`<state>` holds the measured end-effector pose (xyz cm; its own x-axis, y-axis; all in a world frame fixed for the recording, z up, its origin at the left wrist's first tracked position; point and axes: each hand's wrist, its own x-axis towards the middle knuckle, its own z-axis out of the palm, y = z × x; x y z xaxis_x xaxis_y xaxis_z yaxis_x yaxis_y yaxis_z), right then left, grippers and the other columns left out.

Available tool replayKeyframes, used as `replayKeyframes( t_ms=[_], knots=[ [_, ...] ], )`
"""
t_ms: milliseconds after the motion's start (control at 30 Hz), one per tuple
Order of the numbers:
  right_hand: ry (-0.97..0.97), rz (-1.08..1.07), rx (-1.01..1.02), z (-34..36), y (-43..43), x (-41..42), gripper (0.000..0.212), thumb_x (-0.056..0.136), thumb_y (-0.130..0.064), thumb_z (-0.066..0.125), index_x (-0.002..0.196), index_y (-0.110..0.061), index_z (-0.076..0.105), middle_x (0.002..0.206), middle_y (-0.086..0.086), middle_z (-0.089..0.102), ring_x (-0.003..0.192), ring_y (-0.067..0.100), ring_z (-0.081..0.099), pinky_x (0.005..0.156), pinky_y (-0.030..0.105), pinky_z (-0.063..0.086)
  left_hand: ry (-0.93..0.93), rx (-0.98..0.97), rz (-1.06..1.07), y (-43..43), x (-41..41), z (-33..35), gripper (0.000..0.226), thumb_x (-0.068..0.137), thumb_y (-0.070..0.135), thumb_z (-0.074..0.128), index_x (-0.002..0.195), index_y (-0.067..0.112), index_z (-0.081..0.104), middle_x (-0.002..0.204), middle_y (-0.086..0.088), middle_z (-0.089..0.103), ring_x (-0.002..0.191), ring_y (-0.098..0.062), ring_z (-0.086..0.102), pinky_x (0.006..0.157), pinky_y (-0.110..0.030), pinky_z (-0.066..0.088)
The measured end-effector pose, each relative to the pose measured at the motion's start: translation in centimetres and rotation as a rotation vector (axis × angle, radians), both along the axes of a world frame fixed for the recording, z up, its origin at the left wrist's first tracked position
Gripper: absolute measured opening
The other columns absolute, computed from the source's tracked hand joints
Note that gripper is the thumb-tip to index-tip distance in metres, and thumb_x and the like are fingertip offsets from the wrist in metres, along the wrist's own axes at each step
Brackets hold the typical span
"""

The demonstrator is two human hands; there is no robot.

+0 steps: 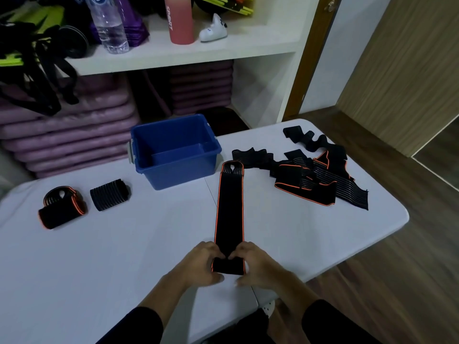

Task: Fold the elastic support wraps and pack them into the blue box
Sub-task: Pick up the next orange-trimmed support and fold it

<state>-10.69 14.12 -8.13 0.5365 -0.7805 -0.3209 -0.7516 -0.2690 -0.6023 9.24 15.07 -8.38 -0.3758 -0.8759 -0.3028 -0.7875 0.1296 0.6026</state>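
Black sleeves [146,325] to abt the elbows; forearms, left hand [200,263] & right hand [257,265] bare; white shoe [269,309].

Only one word can be read. A pink drinks bottle [181,21] stands on the white shelf [223,49] at the top of the view. White capital letters run sideways down its side, top to bottom. They appear to spell "SPORT", though the print is soft and slightly blurred. To its left, a clear plastic water bottle [109,26] carries a blue label near its top with part of a curved white logo. The frame edge cuts the letters off, so they cannot be read. To the right of the pink bottle, a small white object [213,29] bears a few dark marks, too small to tell whether they are letters or numbers.
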Motion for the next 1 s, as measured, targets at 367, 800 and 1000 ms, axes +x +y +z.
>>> replayKeyframes(
  t_ms=[367,800,1000],
  knots=[
    [-0.072,-0.215,0.106,0.2,-0.2,0.0,0.027,0.093,-0.029,0.050,0.118,-0.020,0.050,0.076,-0.011,0.053,0.071,0.004,0.049,0.063,0.018,0.038,0.170,0.133,0.231,0.0,-0.6,-0.7,0.021,0.083,0.027,0.064,0.104,0.025,0.060,0.090,0.002,0.063,0.077,-0.011,0.060,0.070,-0.020,0.048],
    [-0.202,-0.227,-0.093,-1.9,-0.1,-0.7,0.030,0.080,-0.026,0.069,0.109,-0.020,0.064,0.104,-0.013,0.051,0.093,0.002,0.053,0.081,0.015,0.046,0.150,-0.227,0.275,1.1,-1.1,-2.2,0.020,0.079,0.026,0.068,0.099,0.024,0.067,0.096,0.009,0.052,0.089,-0.007,0.051,0.075,-0.014,0.042],
    [-0.136,-0.069,-0.123,-1.8,-0.7,-1.3,0.048,0.069,-0.018,0.074,0.115,-0.015,0.060,0.116,-0.005,0.052,0.088,0.005,0.050,0.081,0.017,0.048,0.020,-0.242,0.051,0.5,0.0,-1.8,0.050,0.064,0.045,0.070,0.110,0.027,0.060,0.106,0.016,0.051,0.102,-0.004,0.046,0.083,-0.013,0.038]
  ],
)
